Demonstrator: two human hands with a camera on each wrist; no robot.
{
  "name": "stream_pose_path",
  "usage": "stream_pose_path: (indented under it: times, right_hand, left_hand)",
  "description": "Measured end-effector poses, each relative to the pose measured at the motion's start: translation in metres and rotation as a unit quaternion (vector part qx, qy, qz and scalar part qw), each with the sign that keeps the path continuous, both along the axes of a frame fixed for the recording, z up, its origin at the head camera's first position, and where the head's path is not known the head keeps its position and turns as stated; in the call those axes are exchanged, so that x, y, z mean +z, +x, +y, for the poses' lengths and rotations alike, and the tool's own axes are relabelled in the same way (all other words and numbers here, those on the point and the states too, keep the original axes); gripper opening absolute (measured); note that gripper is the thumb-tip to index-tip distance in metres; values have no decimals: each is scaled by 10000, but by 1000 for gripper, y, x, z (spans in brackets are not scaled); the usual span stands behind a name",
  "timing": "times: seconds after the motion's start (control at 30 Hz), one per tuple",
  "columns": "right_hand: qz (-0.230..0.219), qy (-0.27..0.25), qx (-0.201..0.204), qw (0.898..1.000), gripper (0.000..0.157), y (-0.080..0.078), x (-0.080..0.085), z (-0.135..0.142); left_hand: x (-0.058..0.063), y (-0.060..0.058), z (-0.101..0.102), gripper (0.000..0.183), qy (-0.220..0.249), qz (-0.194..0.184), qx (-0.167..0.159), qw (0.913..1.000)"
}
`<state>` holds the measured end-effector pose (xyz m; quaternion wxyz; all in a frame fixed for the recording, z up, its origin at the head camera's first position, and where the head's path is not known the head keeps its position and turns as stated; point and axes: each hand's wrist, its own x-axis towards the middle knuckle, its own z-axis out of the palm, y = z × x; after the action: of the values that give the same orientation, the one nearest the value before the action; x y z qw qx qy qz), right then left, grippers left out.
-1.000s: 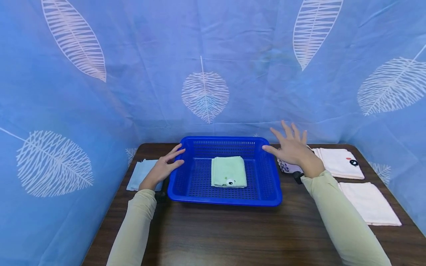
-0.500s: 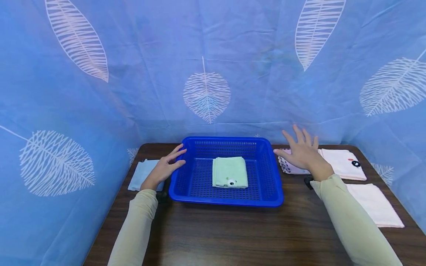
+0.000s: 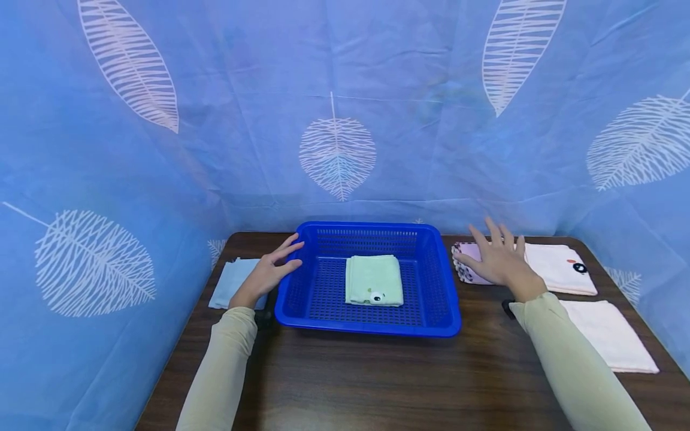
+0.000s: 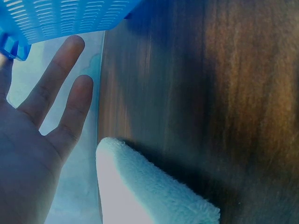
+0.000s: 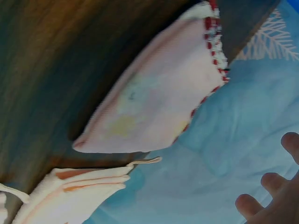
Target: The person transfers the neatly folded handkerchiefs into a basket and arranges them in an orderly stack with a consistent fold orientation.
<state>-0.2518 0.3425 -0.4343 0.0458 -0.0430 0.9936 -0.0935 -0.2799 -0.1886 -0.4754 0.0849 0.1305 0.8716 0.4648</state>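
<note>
A blue plastic basket point(image 3: 366, 327) with slotted walls stands on the brown table, and a folded light green towel point(image 3: 372, 278) with a small eye motif lies flat in it. At the basket's left rim is my left hand point(image 3: 265, 275), fingers spread and holding nothing; the left wrist view shows its fingertips close by the basket wall point(image 4: 70, 23). My right hand point(image 3: 501, 260) hovers with spread fingers over a folded lilac towel point(image 3: 468, 274) with a patterned border, partly covering it in the head view. That lilac towel point(image 5: 154, 93) appears whole in the right wrist view.
A folded light blue towel point(image 3: 229, 281) lies left of the basket, partly behind the left hand. Two folded pale pink towels point(image 3: 555, 266) lie at the right, the nearer one point(image 3: 606, 335) towards the table's right edge. A blue leaf-print curtain point(image 3: 259, 120) hangs around the table point(image 3: 345, 383).
My right hand has moved right and down from beside the basket's right rim to over the lilac towel, which shows more. My left hand stays at the left rim.
</note>
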Motion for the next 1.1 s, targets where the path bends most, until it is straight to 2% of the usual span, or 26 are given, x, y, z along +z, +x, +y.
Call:
stream_pose_path:
  times: [0.33, 0.63, 0.93, 1.1]
  right_hand:
    - [-90, 214, 17, 9997, 94, 2, -8, 1]
    - [-306, 133, -258, 9991, 97, -1, -32, 12]
    - [-437, -283, -413, 9978, 97, 0, -51, 24]
    - [-639, -429, -452, 9960, 98, 3, -55, 29]
  left_hand:
    - [4, 2, 0, 56, 13, 27, 44, 10000]
    - [0, 0, 0, 54, 75, 11, 11, 10000]
    - [0, 1, 0, 52, 63, 47, 41, 10000]
    - [3, 3, 0, 52, 110, 16, 39, 9999]
